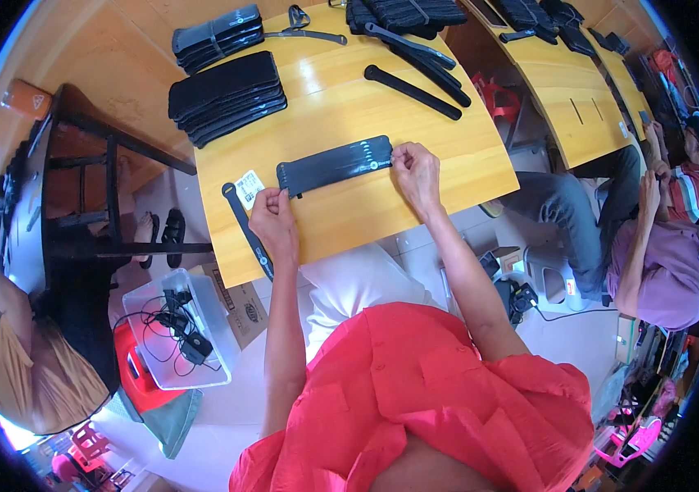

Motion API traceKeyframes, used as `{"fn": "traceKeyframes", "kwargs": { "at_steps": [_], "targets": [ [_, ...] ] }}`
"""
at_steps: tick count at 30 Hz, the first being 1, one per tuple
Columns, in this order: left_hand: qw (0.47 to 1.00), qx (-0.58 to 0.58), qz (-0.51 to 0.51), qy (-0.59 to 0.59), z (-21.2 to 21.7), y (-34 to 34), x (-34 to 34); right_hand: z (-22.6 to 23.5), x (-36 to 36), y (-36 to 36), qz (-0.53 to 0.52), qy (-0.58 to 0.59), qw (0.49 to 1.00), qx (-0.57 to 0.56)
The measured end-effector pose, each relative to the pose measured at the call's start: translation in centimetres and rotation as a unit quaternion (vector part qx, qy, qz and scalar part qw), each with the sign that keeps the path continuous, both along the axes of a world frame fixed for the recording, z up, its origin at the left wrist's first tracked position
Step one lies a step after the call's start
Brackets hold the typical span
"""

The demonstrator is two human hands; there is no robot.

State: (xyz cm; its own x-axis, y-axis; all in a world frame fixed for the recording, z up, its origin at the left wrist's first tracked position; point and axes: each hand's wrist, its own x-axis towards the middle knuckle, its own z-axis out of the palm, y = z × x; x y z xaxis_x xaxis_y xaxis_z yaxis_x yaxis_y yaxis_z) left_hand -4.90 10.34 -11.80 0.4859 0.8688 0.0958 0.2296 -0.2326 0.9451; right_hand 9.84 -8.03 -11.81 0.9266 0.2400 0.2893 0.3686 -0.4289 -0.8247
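Note:
A wide black fabric band (335,170) with pale print near its right end lies stretched across the wooden table (349,215). My left hand (274,221) pinches its lower left corner, and my right hand (417,174) pinches its right end. Just left of my left hand is a small white printed label (249,189). Beside it a narrow black strap (245,225) with a slotted end runs down to the table's near edge.
Toward the back left are a stack of black bands (226,94) and a tied bundle (218,37). Loose black straps (412,92) lie at the back right. A clear bin (225,375) with cables stands on the floor at left. Other people sit at both sides.

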Motion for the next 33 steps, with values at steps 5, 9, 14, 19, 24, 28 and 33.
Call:
{"fn": "traceKeyframes", "kwargs": {
  "at_steps": [5, 9, 14, 19, 24, 28, 33],
  "targets": [
    [0.999, 0.032, 0.001, 0.013, -0.1, 0.4, 0.3, -0.2, 1.0, 0.0, -0.001, 0.048, 0.999, -0.009],
    [0.997, 0.066, 0.001, 0.027, -1.1, 1.3, 0.4, -0.1, 1.4, 0.3, 0.002, 0.071, 0.997, -0.025],
    [0.998, 0.004, -0.006, 0.056, 0.6, 1.3, 0.4, 0.4, 1.3, 0.1, 0.000, 0.063, 0.997, -0.038],
    [0.991, 0.121, 0.003, 0.062, 1.7, 1.2, -0.6, 2.4, 0.1, -1.1, 0.010, -0.005, 0.993, -0.116],
    [0.913, 0.351, -0.152, 0.143, 2.4, -1.7, 0.7, 4.3, -2.1, 0.8, 0.102, -0.066, 0.986, -0.115],
    [0.848, 0.388, -0.280, 0.229, 1.3, -2.5, 1.9, 1.2, -2.6, 1.9, 0.157, -0.160, 0.943, -0.247],
    [0.838, 0.405, -0.282, 0.233, 0.6, -2.6, 1.3, 0.4, -2.8, 1.9, 0.182, -0.196, 0.906, -0.329]
  ]
}}
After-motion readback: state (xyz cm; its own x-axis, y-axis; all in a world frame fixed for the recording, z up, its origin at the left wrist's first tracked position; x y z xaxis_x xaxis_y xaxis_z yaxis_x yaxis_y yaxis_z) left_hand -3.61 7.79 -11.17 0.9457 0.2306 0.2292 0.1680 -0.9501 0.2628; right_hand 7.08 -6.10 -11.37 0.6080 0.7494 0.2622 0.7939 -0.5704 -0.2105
